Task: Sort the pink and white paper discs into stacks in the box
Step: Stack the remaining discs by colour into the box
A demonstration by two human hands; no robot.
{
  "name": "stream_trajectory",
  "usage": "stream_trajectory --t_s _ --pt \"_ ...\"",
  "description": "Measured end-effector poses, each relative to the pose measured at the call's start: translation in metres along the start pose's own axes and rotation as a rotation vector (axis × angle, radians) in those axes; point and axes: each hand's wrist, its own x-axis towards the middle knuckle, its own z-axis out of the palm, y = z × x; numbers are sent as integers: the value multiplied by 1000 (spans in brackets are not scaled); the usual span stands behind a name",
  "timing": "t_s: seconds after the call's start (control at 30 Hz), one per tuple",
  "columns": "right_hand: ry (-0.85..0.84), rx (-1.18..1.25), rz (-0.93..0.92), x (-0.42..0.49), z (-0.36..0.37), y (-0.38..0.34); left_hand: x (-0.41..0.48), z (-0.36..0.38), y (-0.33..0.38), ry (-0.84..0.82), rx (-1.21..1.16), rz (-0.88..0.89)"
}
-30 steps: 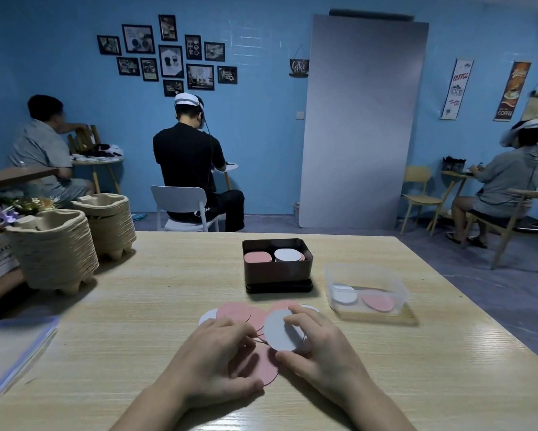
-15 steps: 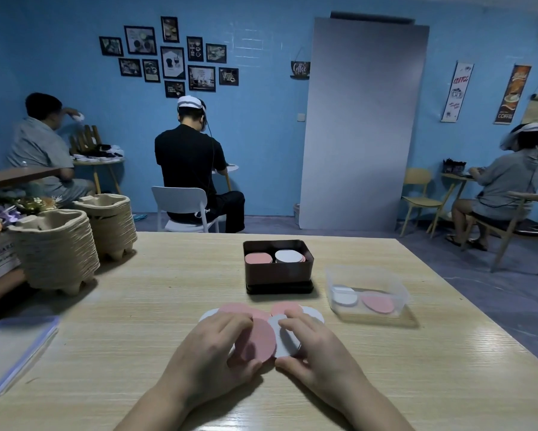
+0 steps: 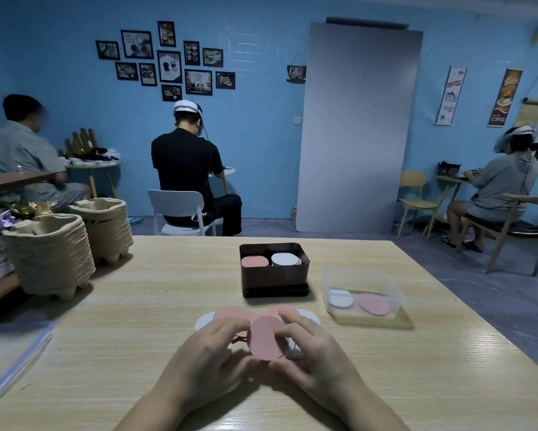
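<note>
Left hand [image 3: 205, 359] and right hand [image 3: 319, 357] are both closed on one round pink paper disc [image 3: 266, 337], fingers curled at its left and right edges and thumbs under the lower rim. The disc is tilted up off the table, roughly facing the camera. A white edge shows just under the right hand, probably a second disc, but I can't tell whether it's gripped or only lying there. Directly behind the hands is a loose overlapping pile of pink and white paper discs [image 3: 230, 314], flat on the light wooden table [image 3: 137, 306], mid-width and toward the near edge. Further out toward the far edge, centre, is the dark brown rectangular box [image 3: 274, 276], with a pink stack [image 3: 254, 261] on the left and a white stack [image 3: 285, 259] on the right, side by side. To the right of the box is a clear plastic tub [image 3: 359, 270] with one white and one pink disc lying flat inside. Step in hand, as I read it: one pink disc separated from the pile, not yet placed. Next move needs one hand to let go and the other to carry the disc over the pile to the box's left stack. It should go down flat and centred so the stack stays square. Thin paper, so check that only one disc comes along.
</note>
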Motion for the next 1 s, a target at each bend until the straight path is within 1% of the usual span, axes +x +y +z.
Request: stream_trajectory --t_s 0.2,0.37,0.53,0.67,1.0 --pt "-15 20 -21 2 1 -2 -1 3 -4 -28 -8 40" --pt "-38 27 -13 3 1 -2 -1 6 -4 -32 5 43" --pt "-22 22 -15 2 1 0 -3 8 -7 -48 -5 35" --pt "-7 40 -17 2 0 -2 -1 7 -6 -49 -9 39" --pt "-57 12 1 6 1 -3 -1 6 -5 -25 -5 46"
